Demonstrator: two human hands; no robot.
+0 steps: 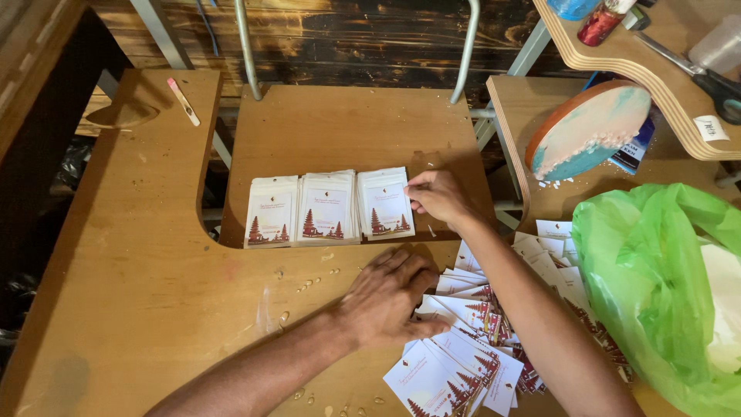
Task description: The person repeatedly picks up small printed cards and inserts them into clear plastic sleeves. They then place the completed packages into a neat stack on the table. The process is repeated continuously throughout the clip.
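White little packets stand in three neat stacks on the wooden chair seat, where the right hand pinches the last stack's edge, while the left hand lies flat and open on the loose pile nearer the person; they look light, thin, bendy and slippery, best held by their edges.

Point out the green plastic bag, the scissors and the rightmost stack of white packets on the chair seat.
green plastic bag (633, 262), head view, its left side.
scissors (722, 89), head view, dark handle.
rightmost stack of white packets (384, 205), head view, top packet's middle.
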